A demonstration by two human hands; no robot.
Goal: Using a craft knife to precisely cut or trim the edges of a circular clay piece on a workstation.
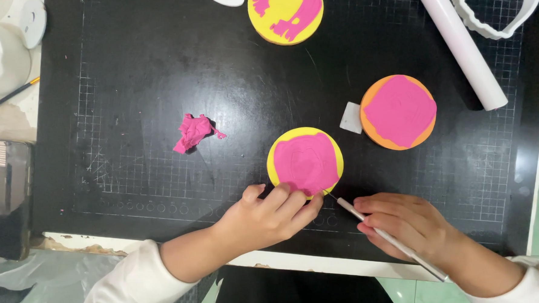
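A yellow clay disc [305, 160] with a pink layer on top lies on the black cutting mat [164, 74]. My left hand [270, 215] rests at the disc's near edge, fingertips touching its rim. My right hand [402, 224] grips a thin silver tool [387, 235] like a pen, its tip at the disc's lower right edge. An orange disc [398, 112] with a pink top sits to the right, further back. Another yellow disc [285, 13] with pink patches is at the mat's far edge.
A crumpled pink clay scrap [193, 133] lies left of centre. A small white piece [351, 117] sits beside the orange disc. A white roller [465, 48] and a white scalloped cutter [496, 19] are at the back right. White containers [4, 43] and a brush [8, 96] stand off the mat, left.
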